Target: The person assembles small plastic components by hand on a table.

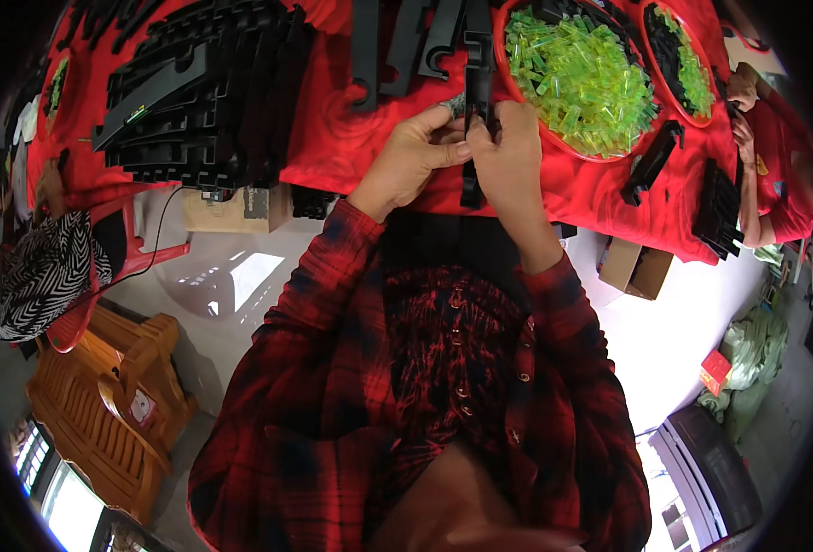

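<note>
A long, narrow black plastic part [477, 69] stands lengthwise before me at the near edge of the red-covered table [333, 138]. My right hand [509, 156] is closed on its right side, thumb and bent fingers against it. From the left, my left hand [411, 158] pinches the same part, its thumb tip touching the edge. Something small and greyish shows by the left fingertips; I cannot make out what it is. Just right of my hands sits a red-rimmed basket [517, 92] heaped with clear yellow-green plastic pieces [581, 83].
Stacked black plastic parts [204, 101] fill the table's left; more long parts [406, 46] lie ahead. A second basket [701, 120] and loose black parts [653, 164] are at right. Beside it, another person's hands [745, 110] are at work. A wooden chair [103, 396] stands behind left.
</note>
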Tool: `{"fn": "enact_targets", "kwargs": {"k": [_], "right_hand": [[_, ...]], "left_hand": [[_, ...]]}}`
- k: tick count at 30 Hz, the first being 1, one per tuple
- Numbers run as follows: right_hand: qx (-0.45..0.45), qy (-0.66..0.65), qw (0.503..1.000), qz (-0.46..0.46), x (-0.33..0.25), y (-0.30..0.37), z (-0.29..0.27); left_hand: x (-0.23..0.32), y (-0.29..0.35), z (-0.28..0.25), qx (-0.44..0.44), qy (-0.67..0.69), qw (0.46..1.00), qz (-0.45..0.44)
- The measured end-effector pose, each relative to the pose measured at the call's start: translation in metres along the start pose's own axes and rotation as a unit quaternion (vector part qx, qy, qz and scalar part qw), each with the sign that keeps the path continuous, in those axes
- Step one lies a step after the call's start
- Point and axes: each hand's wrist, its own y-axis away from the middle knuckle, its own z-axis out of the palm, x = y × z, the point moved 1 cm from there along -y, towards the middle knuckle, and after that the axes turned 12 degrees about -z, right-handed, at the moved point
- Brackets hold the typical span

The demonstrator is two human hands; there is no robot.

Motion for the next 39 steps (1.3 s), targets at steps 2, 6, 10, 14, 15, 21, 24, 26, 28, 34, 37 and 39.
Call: {"fn": "enact_targets", "kwargs": {"k": [2, 6, 10, 14, 15, 21, 24, 26, 28, 34, 37, 39], "right_hand": [[-0.015, 0.074, 0.996, -0.043, -0.001, -0.001, -0.001], [-0.007, 0.028, 1.000, 0.006, 0.004, 0.000, -0.003], [-0.024, -0.109, 0.989, 0.097, 0.018, 0.003, -0.009], [-0.095, -0.166, 0.972, 0.137, 0.005, -0.002, -0.025], [-0.115, -0.177, 0.967, 0.142, 0.002, -0.003, -0.028], [-0.135, -0.095, 0.985, 0.048, -0.015, -0.001, -0.033], [-0.108, -0.060, 0.991, 0.055, -0.018, 0.000, -0.029], [-0.103, -0.051, 0.991, 0.065, -0.015, 0.000, -0.025], [-0.098, -0.042, 0.991, 0.076, -0.009, 0.000, -0.022], [-0.100, -0.067, 0.991, 0.066, -0.001, 0.002, -0.018], [-0.102, -0.082, 0.989, 0.068, -0.003, 0.001, -0.018], [-0.101, -0.085, 0.987, 0.089, -0.005, 0.002, -0.019]], "left_hand": [[-0.002, -0.001, -0.001, 0.008, -0.012, 1.000, 0.003], [0.001, -0.001, 0.005, 0.012, -0.026, 1.000, 0.009], [0.002, -0.004, 0.002, -0.021, -0.020, 0.999, -0.013], [0.005, 0.001, -0.004, -0.033, 0.006, 0.999, -0.028], [0.006, 0.002, -0.003, -0.040, 0.010, 0.999, -0.026], [0.009, 0.002, -0.004, -0.056, 0.039, 0.997, -0.027], [0.010, 0.003, -0.002, -0.048, 0.049, 0.997, -0.031], [0.009, 0.003, -0.003, -0.048, 0.053, 0.997, -0.036], [0.006, 0.002, -0.004, -0.040, 0.029, 0.998, -0.033], [0.002, -0.001, -0.008, -0.041, 0.035, 0.998, -0.031], [-0.001, -0.003, -0.011, -0.043, 0.025, 0.998, -0.031], [0.001, -0.001, -0.011, -0.038, 0.022, 0.998, -0.038]]}}
